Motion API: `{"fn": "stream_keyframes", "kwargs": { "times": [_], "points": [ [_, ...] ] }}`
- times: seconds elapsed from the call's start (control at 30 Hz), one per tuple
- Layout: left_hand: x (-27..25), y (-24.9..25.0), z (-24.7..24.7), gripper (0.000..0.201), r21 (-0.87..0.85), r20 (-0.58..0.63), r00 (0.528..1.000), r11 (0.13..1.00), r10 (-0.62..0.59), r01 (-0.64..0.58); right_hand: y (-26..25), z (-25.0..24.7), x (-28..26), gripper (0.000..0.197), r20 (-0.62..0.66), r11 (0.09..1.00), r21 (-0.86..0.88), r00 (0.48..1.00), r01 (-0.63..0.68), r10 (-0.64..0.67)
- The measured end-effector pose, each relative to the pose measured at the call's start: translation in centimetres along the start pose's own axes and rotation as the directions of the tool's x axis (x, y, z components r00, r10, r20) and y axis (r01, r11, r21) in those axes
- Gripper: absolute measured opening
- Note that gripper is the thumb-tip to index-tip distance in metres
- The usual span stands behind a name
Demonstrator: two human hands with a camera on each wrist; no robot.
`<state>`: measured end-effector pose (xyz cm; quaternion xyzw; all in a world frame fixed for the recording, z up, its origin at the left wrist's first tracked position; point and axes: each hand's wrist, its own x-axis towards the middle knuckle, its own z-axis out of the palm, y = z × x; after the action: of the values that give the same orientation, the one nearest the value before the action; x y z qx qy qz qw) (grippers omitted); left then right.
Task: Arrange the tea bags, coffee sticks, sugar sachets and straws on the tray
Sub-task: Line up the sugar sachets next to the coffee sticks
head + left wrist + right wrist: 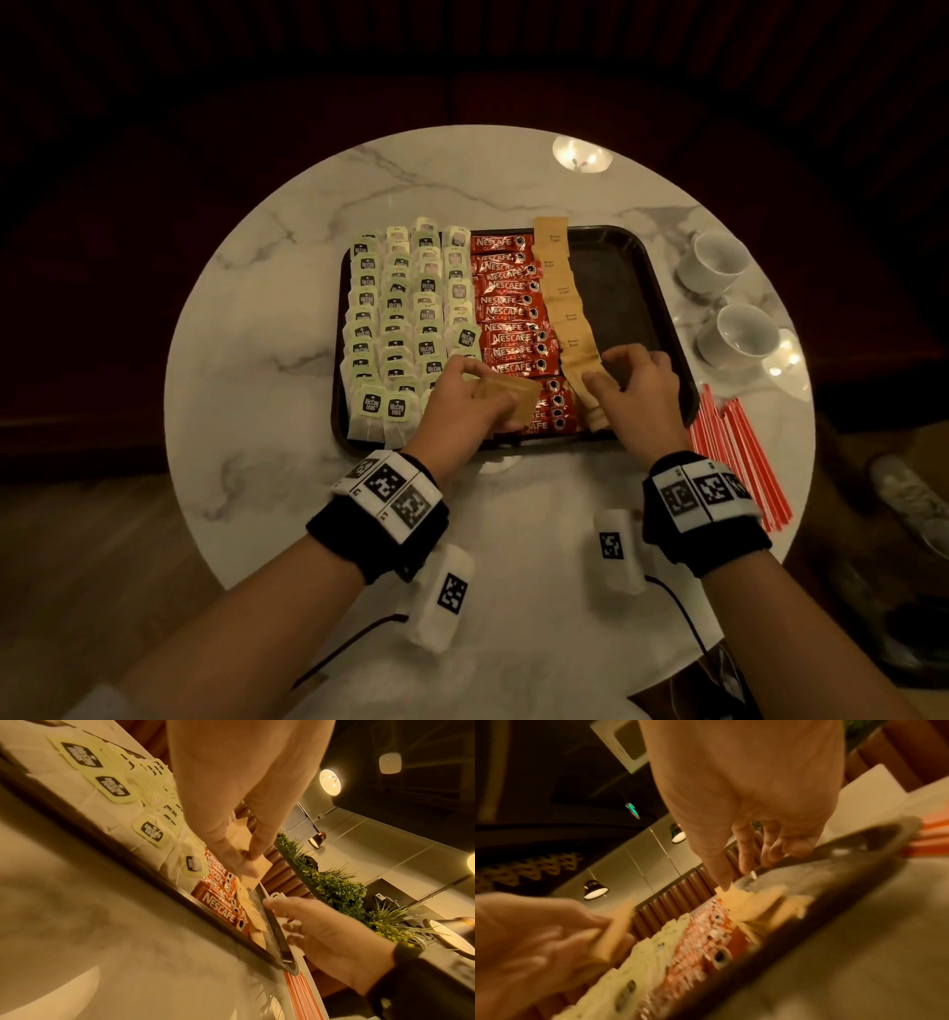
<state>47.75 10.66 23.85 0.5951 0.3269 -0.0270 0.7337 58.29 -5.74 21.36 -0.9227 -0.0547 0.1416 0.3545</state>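
On the dark tray (pixel 624 288), tea bags (pixel 400 318) fill the left, red coffee sticks (pixel 513 318) the middle, and a column of brown sugar sachets (pixel 562 293) lies beside them. My left hand (pixel 462 401) hovers over the tray's front and pinches a small stack of sugar sachets (pixel 513 403) (pixel 257 870). My right hand (pixel 631 390) is at the near end of the sachet column; its thumb tip presses on the top sachet (pixel 739 900). Red straws (pixel 739 452) lie on the table to the right of the tray.
The tray's right part is bare. Two white cups (pixel 716 259) (pixel 744 334) stand on the round marble table (pixel 287 288) to the right of the tray, above the straws. The table edge is close behind my wrists.
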Motion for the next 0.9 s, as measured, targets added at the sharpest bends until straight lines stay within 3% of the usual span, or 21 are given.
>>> {"fn": "stream_keyframes", "kwargs": {
  "times": [0.07,0.13,0.2,0.37,0.53,0.77,0.9],
  "points": [
    [0.1,0.0,0.3,0.028,-0.001,-0.018,1.0,1.0,0.013,-0.013,-1.4,-0.4,-0.8,0.018,0.157,0.989,0.137,0.985,0.055,-0.077],
    [0.0,0.1,0.7,0.021,-0.014,-0.011,1.0,1.0,0.01,-0.01,-2.6,-0.8,-1.8,0.015,0.345,0.974,0.201,0.923,0.104,-0.169],
    [-0.1,0.4,1.1,0.018,-0.052,0.02,1.0,0.998,0.019,-0.018,-3.1,-0.8,-2.2,0.018,0.44,0.962,0.225,0.865,0.153,-0.241],
    [-0.5,1.0,0.9,0.011,-0.077,0.045,0.993,0.992,0.107,-0.103,-2.6,-0.8,-2.3,0.016,0.367,0.922,0.371,0.895,0.108,-0.253],
    [-0.1,0.7,0.1,0.011,0.104,-0.006,0.974,0.969,0.226,-0.224,-2.0,-1.1,-2.5,0.018,0.387,0.861,0.508,0.893,0.002,-0.23],
    [0.7,1.5,-0.6,0.009,-0.051,-0.09,0.972,0.974,0.216,-0.221,-0.8,-1.3,-2.9,0.014,0.407,0.797,0.594,0.896,-0.111,-0.178],
    [1.1,1.9,-2.6,0.005,-0.027,-0.147,0.963,0.972,0.228,-0.234,0.1,-1.7,-2.4,0.014,0.353,0.702,0.679,0.934,-0.214,-0.056]
  ]
}}
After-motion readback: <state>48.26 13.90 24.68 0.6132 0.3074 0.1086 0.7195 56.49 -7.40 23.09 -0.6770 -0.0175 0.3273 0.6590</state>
